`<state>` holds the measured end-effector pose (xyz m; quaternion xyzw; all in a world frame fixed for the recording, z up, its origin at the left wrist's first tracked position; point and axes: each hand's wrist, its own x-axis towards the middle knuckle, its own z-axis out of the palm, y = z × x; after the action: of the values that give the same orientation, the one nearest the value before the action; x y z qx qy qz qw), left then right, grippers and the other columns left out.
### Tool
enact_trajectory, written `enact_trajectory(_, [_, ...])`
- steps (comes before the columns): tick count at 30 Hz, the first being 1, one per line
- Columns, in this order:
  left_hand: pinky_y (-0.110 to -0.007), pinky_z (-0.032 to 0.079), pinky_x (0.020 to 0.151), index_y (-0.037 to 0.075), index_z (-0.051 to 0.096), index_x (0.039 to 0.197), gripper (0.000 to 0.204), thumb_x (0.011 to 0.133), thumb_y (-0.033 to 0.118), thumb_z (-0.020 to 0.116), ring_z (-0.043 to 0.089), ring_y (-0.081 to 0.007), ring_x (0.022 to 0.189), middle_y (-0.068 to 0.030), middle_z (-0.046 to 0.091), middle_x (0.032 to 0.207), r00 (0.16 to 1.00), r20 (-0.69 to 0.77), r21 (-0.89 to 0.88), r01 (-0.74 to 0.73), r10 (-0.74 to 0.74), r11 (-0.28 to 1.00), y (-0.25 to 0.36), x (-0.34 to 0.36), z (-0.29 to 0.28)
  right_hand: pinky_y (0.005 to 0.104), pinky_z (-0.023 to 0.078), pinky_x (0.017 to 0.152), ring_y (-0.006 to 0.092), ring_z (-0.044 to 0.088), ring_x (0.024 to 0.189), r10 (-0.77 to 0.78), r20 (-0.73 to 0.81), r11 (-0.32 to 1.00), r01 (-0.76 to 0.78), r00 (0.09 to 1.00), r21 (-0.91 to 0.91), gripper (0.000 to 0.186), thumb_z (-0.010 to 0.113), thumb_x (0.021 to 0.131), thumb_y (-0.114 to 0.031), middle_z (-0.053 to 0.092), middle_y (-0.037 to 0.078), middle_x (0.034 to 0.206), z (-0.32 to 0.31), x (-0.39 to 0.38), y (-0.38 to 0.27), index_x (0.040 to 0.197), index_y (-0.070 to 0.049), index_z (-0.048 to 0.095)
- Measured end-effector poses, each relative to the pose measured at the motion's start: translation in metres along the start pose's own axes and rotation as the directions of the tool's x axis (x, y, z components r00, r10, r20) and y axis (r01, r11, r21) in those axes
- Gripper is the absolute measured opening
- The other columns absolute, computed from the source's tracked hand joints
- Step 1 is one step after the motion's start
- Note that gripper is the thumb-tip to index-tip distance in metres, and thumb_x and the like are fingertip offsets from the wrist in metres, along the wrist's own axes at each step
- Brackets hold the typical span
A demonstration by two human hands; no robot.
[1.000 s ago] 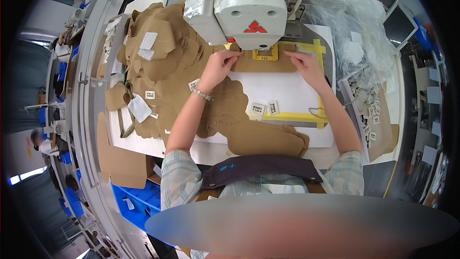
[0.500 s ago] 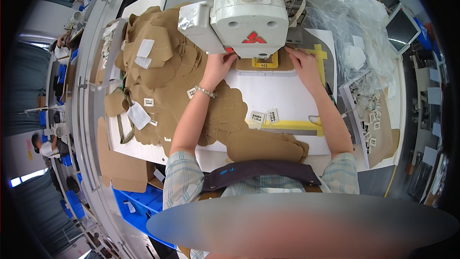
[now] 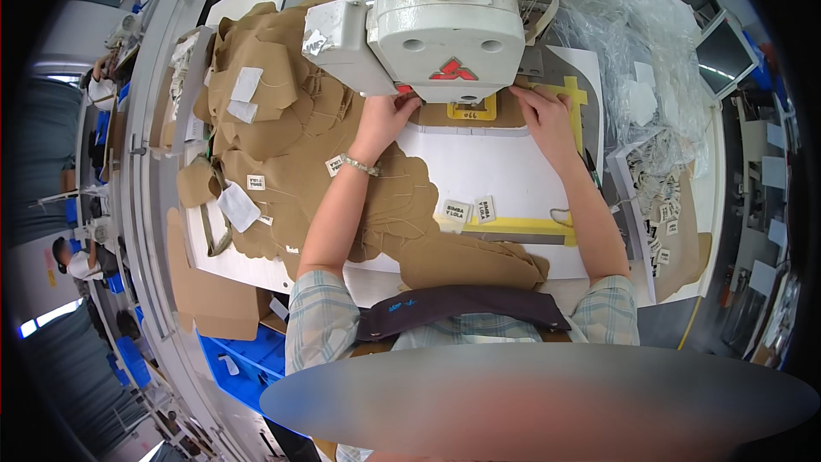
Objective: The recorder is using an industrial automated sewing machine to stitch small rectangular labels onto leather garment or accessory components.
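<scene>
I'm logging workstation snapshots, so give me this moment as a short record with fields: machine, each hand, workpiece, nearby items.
machine: white sewing machine head over the table
left hand: left hand flat on tan fabric piece beside the yellow frame template
right hand: right hand pressing the same piece, open
nearby: heap of tan cut fabric pieces at left; two small white labels; clear plastic sheeting at right

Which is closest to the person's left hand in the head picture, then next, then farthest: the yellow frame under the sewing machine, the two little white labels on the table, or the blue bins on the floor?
From the left hand:
1. Yellow frame, just to its right, under the sewing machine.
2. Two white labels, lower right on the table.
3. Blue bins, far down at the lower left.
</scene>
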<state>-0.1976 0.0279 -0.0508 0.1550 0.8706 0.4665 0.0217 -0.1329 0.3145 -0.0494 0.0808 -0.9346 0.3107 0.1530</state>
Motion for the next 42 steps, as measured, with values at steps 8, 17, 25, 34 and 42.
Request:
enact_trajectory(8, [-0.031, 0.051, 0.065, -0.004, 0.069, 0.1, 0.02, 0.082, 0.005, 0.072, 0.062, -0.0193, 0.067, -0.0134, 0.069, 0.081, 0.996, 0.058, 0.024, 0.061, -0.063, 0.998, 0.003, -0.001, -0.003, 0.0364, 0.031, 0.075, 0.0202, 0.058, 0.077, -0.071, -0.029, 0.994, 0.068, 0.997, -0.08, 0.024, 0.059, 0.087, -0.007, 0.059, 0.004, 0.078, 0.0, -0.001, -0.002, 0.106, -0.013, 0.071])
enact_trajectory(17, [-0.026, 0.042, 0.058, -0.004, 0.069, 0.096, 0.017, 0.083, 0.006, 0.071, 0.046, -0.0082, 0.06, -0.0015, 0.06, 0.07, 0.998, 0.05, 0.013, 0.025, -0.025, 1.0, -0.001, -0.001, -0.002, 0.035, 0.028, 0.075, 0.0196, 0.055, 0.074, -0.095, -0.033, 0.99, 0.091, 0.995, -0.104, 0.022, 0.057, 0.089, -0.007, 0.058, 0.004, 0.077, 0.001, -0.001, -0.001, 0.106, -0.012, 0.071])
enact_trajectory(25, [-0.026, 0.042, 0.057, -0.004, 0.069, 0.095, 0.016, 0.083, 0.007, 0.072, 0.046, -0.0082, 0.06, -0.0017, 0.061, 0.068, 0.998, 0.046, -0.034, 0.042, -0.04, 0.999, 0.001, -0.002, -0.002, 0.0368, 0.032, 0.077, 0.0204, 0.058, 0.081, -0.076, -0.021, 0.99, 0.073, 0.997, -0.121, 0.025, 0.059, 0.085, -0.006, 0.06, 0.004, 0.081, 0.001, -0.002, -0.001, 0.106, -0.013, 0.071])
enact_trajectory(34, [-0.027, 0.043, 0.057, -0.004, 0.069, 0.094, 0.02, 0.082, 0.012, 0.073, 0.048, -0.0133, 0.059, -0.0042, 0.057, 0.064, 0.997, 0.069, 0.074, 0.015, -0.02, 0.997, 0.017, -0.003, -0.012, 0.0367, 0.032, 0.078, 0.0179, 0.058, 0.084, -0.091, -0.049, 0.978, 0.08, 0.995, -0.193, 0.024, 0.063, 0.084, -0.012, 0.06, 0.003, 0.09, 0.002, -0.003, 0.003, 0.107, -0.015, 0.071])
enact_trajectory(42, [-0.05, 0.034, 0.101, 0.012, 0.053, 0.134, 0.059, 0.083, 0.035, 0.07, 0.048, -0.0241, 0.125, -0.0105, 0.048, 0.141, 0.955, 0.221, 0.537, -0.29, 0.199, 0.792, 0.024, -0.051, -0.025, 0.0378, 0.031, 0.084, 0.0161, 0.054, 0.105, -0.178, 0.039, 0.894, 0.178, 0.983, -0.412, 0.044, 0.069, 0.084, -0.03, 0.06, 0.0, 0.123, -0.022, -0.025, -0.006, 0.124, -0.013, 0.062])
